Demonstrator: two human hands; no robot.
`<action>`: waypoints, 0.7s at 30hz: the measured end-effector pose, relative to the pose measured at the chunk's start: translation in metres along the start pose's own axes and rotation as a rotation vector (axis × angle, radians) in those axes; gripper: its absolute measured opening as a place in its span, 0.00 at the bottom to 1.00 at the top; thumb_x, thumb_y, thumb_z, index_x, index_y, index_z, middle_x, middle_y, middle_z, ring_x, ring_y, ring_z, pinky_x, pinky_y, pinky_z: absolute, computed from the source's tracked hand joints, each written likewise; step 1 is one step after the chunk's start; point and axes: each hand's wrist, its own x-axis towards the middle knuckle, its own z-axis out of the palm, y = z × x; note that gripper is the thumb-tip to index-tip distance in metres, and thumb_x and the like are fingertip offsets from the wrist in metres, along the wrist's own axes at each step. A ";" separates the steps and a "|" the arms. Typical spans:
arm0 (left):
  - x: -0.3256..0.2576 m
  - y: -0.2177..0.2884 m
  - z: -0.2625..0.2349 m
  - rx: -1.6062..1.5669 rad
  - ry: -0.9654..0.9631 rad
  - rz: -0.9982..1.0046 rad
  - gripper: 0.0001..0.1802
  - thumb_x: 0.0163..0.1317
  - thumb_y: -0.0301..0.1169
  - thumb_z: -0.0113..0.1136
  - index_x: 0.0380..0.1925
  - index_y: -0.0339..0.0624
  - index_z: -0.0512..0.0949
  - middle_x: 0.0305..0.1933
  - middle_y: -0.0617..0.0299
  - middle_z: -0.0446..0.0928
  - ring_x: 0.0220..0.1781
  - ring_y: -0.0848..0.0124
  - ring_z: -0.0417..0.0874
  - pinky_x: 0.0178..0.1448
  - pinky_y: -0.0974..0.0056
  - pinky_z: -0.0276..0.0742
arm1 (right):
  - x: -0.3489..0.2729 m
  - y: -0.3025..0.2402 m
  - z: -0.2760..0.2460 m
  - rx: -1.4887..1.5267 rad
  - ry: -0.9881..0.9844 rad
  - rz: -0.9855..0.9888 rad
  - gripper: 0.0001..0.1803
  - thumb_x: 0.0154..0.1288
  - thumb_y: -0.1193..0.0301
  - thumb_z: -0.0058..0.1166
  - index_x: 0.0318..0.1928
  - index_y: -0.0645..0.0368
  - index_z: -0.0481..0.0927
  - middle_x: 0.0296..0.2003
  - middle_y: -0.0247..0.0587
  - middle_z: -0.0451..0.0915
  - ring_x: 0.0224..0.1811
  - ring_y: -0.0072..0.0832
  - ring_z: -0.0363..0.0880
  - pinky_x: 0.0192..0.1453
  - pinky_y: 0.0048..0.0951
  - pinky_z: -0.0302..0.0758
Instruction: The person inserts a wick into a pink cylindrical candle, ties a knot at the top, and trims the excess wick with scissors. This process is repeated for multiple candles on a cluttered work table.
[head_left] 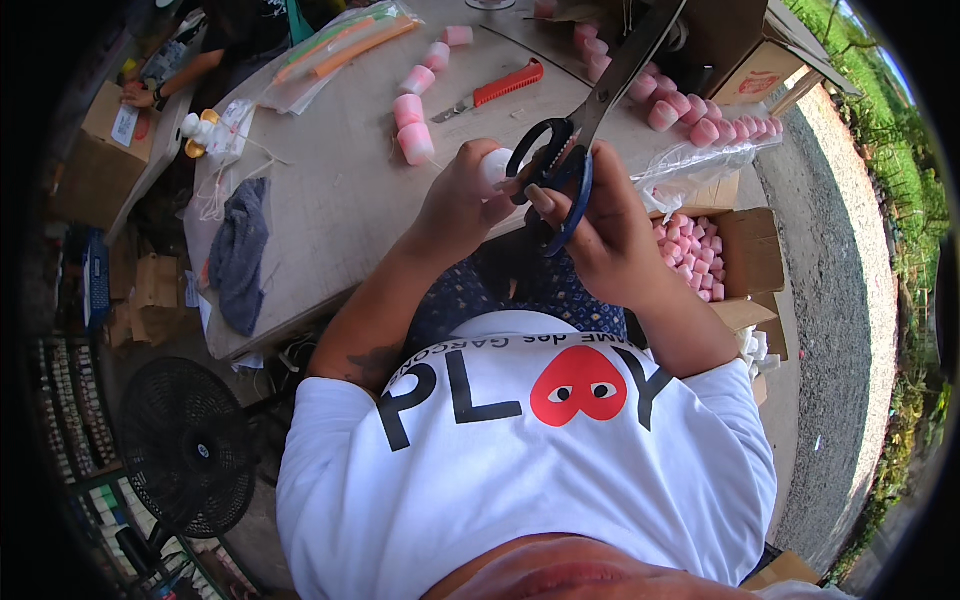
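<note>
My left hand point(462, 205) is closed around a small white rounded piece point(494, 168) above the table's near edge. Its underside is hidden by my fingers. Right beside it, my right hand point(612, 235) grips large scissors point(618, 88) by their dark blue handles, the long metal blades pointing up and away over the table. The scissor loops overlap the white piece in view, and I cannot tell whether they touch it. Beyond my left hand, a curved line of pink-and-white cylinders point(415, 143) lies on the table, with a red utility knife point(508, 83) to its right.
More pink cylinders point(704, 133) stand at the table's right, by clear plastic point(690, 172). Below them, an open carton point(752, 250) holds many pink pieces. A grey cloth point(240, 255) drapes over the left edge, near a black fan point(190, 450). Another person's hand point(137, 97) rests at a far-left box.
</note>
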 end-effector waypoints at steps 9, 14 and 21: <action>0.009 0.008 -0.025 -1.194 0.177 -0.362 0.32 0.65 0.59 0.44 0.54 0.43 0.62 0.47 0.48 0.73 0.52 0.57 0.76 0.61 0.53 0.70 | -0.035 0.017 -0.032 0.578 -0.301 0.320 0.21 0.59 0.71 0.63 0.49 0.62 0.69 0.40 0.38 0.71 0.37 0.23 0.72 0.43 0.26 0.71; 0.008 0.009 -0.033 -1.194 0.203 -0.414 0.37 0.62 0.67 0.38 0.59 0.52 0.63 0.57 0.37 0.69 0.61 0.49 0.72 0.68 0.50 0.66 | -0.052 0.079 -0.008 0.516 -0.355 0.475 0.31 0.58 0.46 0.60 0.49 0.58 0.70 0.34 0.31 0.71 0.36 0.19 0.70 0.40 0.21 0.68; 0.003 0.018 -0.029 -1.193 0.208 -0.440 0.38 0.62 0.67 0.38 0.59 0.50 0.63 0.56 0.36 0.71 0.59 0.50 0.74 0.66 0.50 0.68 | -0.025 0.075 0.001 0.351 -0.343 0.453 0.27 0.64 0.46 0.53 0.47 0.58 0.71 0.31 0.31 0.72 0.33 0.19 0.70 0.38 0.21 0.66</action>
